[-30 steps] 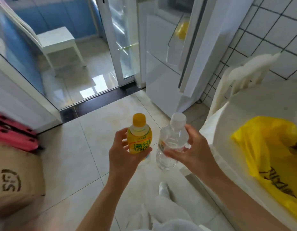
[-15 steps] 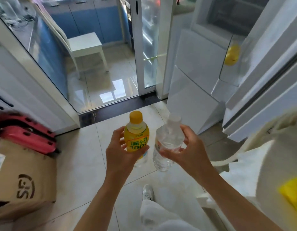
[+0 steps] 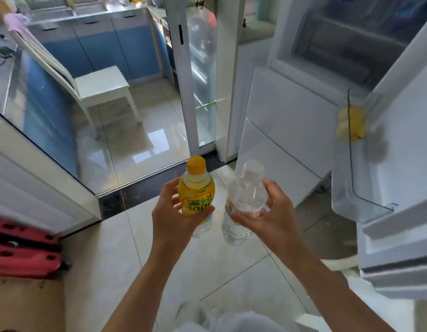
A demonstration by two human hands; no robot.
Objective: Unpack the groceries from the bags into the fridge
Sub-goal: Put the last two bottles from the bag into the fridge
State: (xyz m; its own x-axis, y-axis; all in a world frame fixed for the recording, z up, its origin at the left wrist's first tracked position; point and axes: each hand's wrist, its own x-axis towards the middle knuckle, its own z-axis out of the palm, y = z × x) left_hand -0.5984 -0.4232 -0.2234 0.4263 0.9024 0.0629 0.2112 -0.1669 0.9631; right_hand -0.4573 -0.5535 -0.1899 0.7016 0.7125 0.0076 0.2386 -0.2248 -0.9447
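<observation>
Head view: the fridge has swung from 1 o'clock to fill 2 o'clock, door shelf close. Left hand grips the yellow bottle, right hand the clear bottle; shelving looks imminent.

A yellow bottle with a yellow cap and green lettering sits mid-frame beside a clear bottle. Blue cabinets upper left; white fridge right; red crate lower left.
</observation>
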